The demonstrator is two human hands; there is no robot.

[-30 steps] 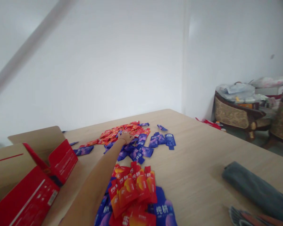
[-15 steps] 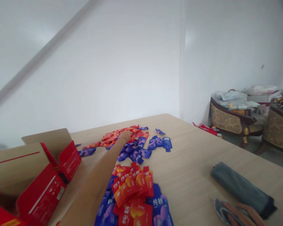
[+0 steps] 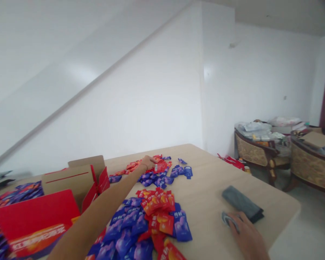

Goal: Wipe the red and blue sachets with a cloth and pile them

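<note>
My left arm stretches far across the table. My left hand [image 3: 148,161] rests on a far heap of red sachets [image 3: 159,166], fingers curved over them; it is too small in view to see a grip. Blue sachets [image 3: 182,170] lie just right of that heap. A nearer mixed pile of red and blue sachets [image 3: 151,220] lies under my forearm. My right hand [image 3: 246,236] lies flat at the near right edge, its fingertips on a small striped item [image 3: 226,218] beside a folded grey cloth [image 3: 242,204].
An open cardboard box with red flaps [image 3: 78,178] stands at the left, with a red lid [image 3: 32,220] and more sachets [image 3: 18,191] near it. The wooden table [image 3: 211,180] ends at the right. Cluttered armchairs [image 3: 257,150] stand beyond, by the white wall.
The view has tilted up and pulled back, showing more of the room. My left hand stays on the far red sachets. My right hand has come into view at the lower right.
</note>
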